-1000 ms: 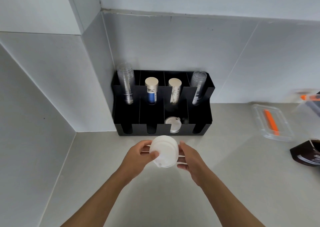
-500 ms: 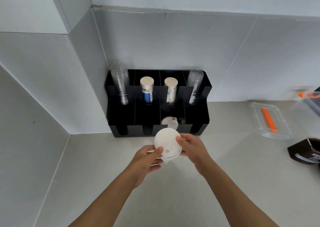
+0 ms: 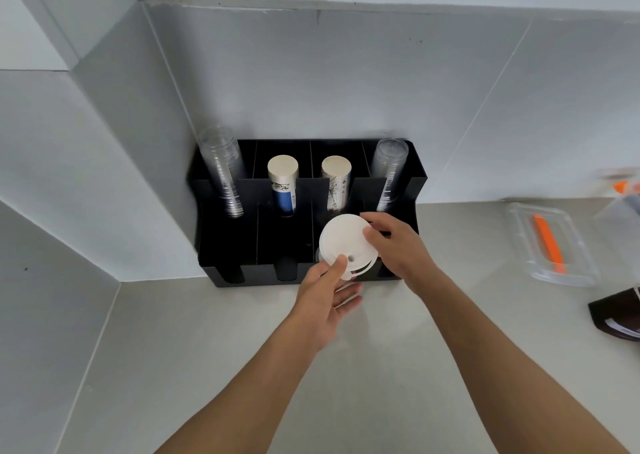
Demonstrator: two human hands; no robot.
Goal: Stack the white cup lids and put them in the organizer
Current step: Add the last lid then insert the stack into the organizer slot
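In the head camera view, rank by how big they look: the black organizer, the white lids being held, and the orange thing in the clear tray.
1. black organizer
2. white lid stack, though nearer the camera
3. orange item, inside the clear tray

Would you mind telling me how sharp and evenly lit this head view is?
Head view: soft, even light, no harsh glare; wide-angle bending of the wall tile lines; the stack of white plastic cup lids is sharp; the clear plastic container at the right edge is smeared.
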